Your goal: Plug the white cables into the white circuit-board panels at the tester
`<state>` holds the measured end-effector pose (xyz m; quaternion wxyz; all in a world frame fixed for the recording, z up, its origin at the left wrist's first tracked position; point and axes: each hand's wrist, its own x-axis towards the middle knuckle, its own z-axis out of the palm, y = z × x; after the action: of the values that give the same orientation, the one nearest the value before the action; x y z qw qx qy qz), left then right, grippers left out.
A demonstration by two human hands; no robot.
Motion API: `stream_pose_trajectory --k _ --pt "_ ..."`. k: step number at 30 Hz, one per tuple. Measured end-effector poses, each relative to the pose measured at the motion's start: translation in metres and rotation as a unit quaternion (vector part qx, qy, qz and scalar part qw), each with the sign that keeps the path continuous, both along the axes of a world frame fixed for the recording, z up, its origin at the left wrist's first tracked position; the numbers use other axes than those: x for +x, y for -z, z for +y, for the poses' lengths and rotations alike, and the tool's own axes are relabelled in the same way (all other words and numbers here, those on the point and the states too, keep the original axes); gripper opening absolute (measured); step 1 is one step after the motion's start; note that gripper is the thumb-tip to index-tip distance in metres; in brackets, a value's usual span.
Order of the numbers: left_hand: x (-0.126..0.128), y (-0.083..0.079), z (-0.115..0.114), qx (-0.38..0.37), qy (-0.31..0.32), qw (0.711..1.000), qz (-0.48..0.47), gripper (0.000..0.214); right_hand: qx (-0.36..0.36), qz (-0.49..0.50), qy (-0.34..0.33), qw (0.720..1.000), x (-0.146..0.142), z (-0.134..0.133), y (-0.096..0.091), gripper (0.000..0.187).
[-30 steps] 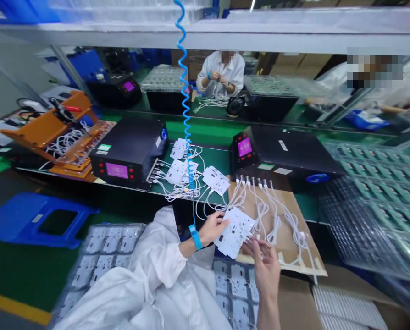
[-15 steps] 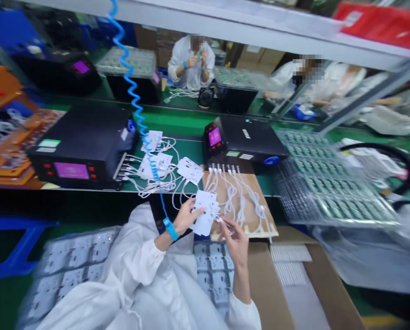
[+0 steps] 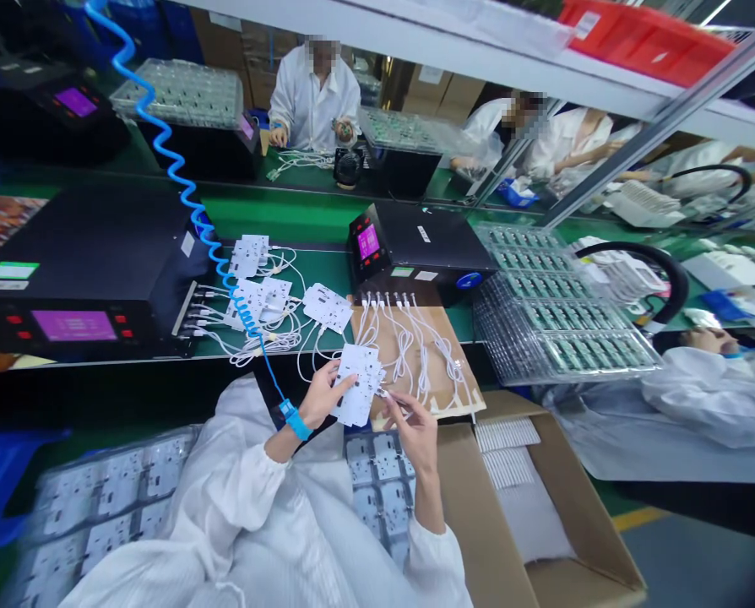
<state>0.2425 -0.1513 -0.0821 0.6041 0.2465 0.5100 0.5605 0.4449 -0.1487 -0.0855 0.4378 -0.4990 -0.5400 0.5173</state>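
A small stack of white circuit boards (image 3: 356,397) is gripped in my left hand (image 3: 320,399), thumb on the top face, just beyond my lap. My right hand (image 3: 415,426) pinches a small white cable plug (image 3: 384,394) at the right edge of the boards; whether it is seated cannot be made out. Several white cables (image 3: 404,342) run over a cardboard sheet (image 3: 444,397) from the black box with a pink screen (image 3: 415,249). More white boards with cables attached (image 3: 327,307) lie on the green bench to the left. A blue strap (image 3: 296,420) circles my left wrist.
A second black box (image 3: 86,262) stands at left, with a blue coiled cord (image 3: 181,181) hanging before it. Stacked clear trays (image 3: 567,312) of green boards sit at right. Below are an open carton (image 3: 542,540) and trays of white boards (image 3: 381,481). Co-workers (image 3: 317,93) sit opposite.
The view has turned rightward, so the bench appears shifted left. My hands keep nearly the same hold on the boards and plug. The co-worker opposite has lowered their hands.
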Motion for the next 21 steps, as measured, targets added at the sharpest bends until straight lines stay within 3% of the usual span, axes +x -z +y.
stream_pose_trajectory --k 10,17,21 --pt "0.005 0.001 -0.003 0.007 -0.01 1.0 -0.011 0.068 0.0 -0.028 0.019 0.999 0.004 -0.003 -0.002 0.039" --pt "0.009 0.021 0.0 0.009 -0.014 1.0 -0.002 0.068 0.037 -0.083 0.048 0.995 0.015 -0.001 0.013 0.049" --pt "0.009 0.026 -0.001 0.004 -0.012 1.0 -0.006 0.076 0.034 -0.088 0.057 0.994 0.011 -0.001 0.012 0.05"
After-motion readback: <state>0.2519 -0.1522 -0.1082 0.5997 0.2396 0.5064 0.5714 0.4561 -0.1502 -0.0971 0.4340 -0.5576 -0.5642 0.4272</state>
